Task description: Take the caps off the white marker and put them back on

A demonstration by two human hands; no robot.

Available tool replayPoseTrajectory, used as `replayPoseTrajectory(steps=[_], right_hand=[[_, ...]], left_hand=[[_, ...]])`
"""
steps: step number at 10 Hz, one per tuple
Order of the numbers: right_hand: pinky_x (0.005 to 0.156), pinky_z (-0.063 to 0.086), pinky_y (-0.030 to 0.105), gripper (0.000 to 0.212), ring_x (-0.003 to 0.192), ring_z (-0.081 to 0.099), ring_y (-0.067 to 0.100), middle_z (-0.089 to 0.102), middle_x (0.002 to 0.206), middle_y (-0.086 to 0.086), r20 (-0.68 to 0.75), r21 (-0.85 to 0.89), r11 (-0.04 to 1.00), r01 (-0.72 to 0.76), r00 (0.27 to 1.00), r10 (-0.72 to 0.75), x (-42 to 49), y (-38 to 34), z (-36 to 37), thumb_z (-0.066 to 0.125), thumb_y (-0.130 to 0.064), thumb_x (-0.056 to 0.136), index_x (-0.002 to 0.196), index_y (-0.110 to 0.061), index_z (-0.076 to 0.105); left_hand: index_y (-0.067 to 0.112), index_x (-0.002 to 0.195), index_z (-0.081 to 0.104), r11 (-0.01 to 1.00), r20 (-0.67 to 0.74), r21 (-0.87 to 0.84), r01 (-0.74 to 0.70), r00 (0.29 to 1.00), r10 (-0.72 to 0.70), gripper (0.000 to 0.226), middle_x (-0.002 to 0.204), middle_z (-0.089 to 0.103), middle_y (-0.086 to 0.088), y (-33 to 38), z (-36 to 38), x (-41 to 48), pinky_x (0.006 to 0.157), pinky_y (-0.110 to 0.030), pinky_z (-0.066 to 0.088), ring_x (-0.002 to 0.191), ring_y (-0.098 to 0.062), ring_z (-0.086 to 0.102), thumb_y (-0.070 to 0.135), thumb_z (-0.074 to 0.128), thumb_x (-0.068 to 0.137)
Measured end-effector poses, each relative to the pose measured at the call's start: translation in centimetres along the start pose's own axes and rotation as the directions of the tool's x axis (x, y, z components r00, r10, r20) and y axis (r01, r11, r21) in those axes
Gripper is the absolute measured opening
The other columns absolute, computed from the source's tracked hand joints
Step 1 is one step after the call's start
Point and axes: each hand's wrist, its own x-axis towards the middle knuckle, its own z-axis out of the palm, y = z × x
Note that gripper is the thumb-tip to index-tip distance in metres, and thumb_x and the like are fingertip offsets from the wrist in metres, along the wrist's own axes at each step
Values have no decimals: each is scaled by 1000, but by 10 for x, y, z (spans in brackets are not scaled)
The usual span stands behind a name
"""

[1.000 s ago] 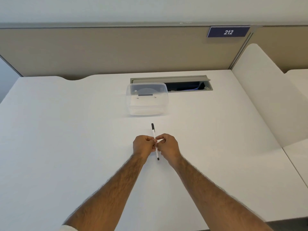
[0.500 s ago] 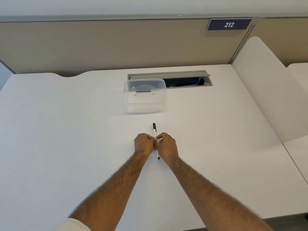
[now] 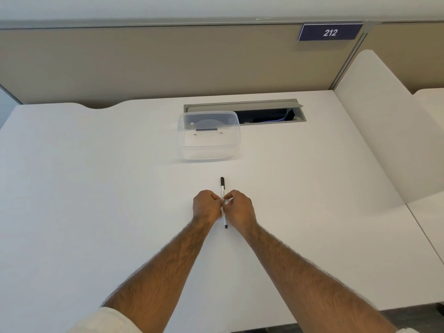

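Unchanged since earlier: left hand [image 3: 207,205] and right hand [image 3: 239,208] both pinch white marker [image 3: 222,188] at mid-barrel over desk [image 3: 96,188], black caps on. Clear plastic container [image 3: 209,138] beyond, contents indiscernible.

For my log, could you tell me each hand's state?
Left hand: closed on the white marker.
Right hand: closed on the same marker.

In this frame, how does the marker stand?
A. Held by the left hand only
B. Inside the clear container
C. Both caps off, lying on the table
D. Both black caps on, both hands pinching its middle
D: the marker shows a black cap at each end, with the left hand and right hand pinching its middle.
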Motion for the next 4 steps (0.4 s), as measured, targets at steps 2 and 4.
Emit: replayPoseTrajectory(steps=[2,4], right_hand=[[63,51,30,21,73,61,15,67,92,-1,18,47,999,14,1000,-15,-1,2,-2,56,-9,89,107,-16,65],[68,49,29,27,77,58,16,66,96,-1,-34,47,998,37,999,-35,-5,11,-7,47,-7,90,107,-14,66]], left_hand=[[7,74,67,998,13,45,-38,999,38,11,72,75,-7,-1,-3,-3,69,-45,65,56,-21,70,7,67,86],[19,75,60,945,-70,299,-131,985,159,21,81,67,5,-12,-15,-11,67,-36,55,76,-21,64,26,58,95]])
